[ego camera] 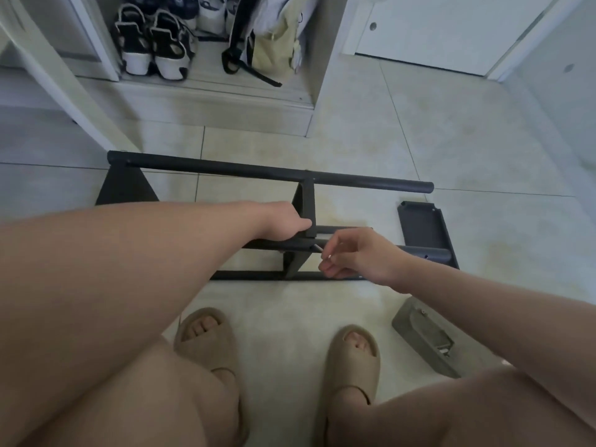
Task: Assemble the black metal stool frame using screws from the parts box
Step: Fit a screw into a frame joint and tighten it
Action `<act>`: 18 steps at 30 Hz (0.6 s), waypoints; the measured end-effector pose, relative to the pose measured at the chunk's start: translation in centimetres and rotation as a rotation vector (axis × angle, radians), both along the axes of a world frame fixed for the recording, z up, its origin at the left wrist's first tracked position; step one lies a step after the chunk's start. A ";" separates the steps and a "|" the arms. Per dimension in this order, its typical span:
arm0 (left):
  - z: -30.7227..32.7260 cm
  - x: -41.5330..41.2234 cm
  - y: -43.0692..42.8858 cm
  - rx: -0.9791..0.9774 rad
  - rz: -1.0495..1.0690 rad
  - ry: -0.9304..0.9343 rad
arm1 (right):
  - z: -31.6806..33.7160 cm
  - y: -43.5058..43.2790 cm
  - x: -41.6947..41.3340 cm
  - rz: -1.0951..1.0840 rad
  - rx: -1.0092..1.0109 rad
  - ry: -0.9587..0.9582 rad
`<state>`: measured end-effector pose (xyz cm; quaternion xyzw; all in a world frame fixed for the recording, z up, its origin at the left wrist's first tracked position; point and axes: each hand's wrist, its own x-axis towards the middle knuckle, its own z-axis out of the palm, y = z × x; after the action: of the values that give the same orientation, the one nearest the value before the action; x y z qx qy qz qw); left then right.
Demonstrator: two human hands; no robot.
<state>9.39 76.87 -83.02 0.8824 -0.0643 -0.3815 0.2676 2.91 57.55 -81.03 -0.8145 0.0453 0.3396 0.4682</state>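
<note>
You are in a home, in the entrance hall by the look of it. Pale glossy square floor tiles (pixel 419 124) run up to a white panel door (pixel 435 30) at the far right. Beside it stands an open white shoe cupboard (pixel 325 59), holding chunky black-and-white strapped sandals (pixel 151 46) in a row and a pale yellow cloth bag with black straps (pixel 274 50). You wear beige foam slide slippers (pixel 206 337) on bare feet. The black tubular metal stool frame (pixel 258 171) lies directly on the tiles.
</note>
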 end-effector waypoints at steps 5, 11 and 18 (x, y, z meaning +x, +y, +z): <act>-1.0 0.7 -0.3 -0.062 0.089 0.147 | -0.6 -0.1 0.0 -0.018 0.031 0.020; -1.6 0.9 -0.3 -0.085 0.125 0.202 | -0.5 1.1 -0.1 -0.001 0.013 0.001; -1.5 1.1 0.3 -0.120 0.021 0.242 | 0.1 1.3 -0.1 -0.002 -0.047 -0.043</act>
<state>10.51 77.16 -84.52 0.8129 -0.0452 -0.4780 0.3297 2.82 58.86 -80.90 -0.8324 0.0439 0.3203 0.4501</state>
